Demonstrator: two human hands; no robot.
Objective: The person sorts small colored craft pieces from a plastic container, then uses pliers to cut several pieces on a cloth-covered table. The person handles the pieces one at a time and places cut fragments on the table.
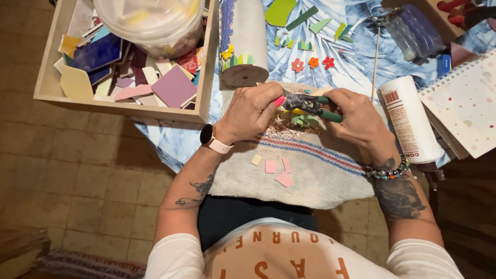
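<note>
Nipping tile: right hand [356,116] grips nippers [310,106], left hand [253,111] pinches piece at jaws. Squeeze gently, over towel [320,175].

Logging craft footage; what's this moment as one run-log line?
left hand: steadies piece at nippers | right hand: grips green-handled nippers | under: grey cloth, four pink tile bits | left: tile box

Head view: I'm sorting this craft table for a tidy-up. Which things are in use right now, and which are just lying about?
In use:
left hand
right hand
green-handled metal nippers
small pink tile pieces on the grey striped cloth

Lying about:
wooden box of coloured tile offcuts
white glue bottle
spiral notebook
white cylinder with mosaic flowers
</note>
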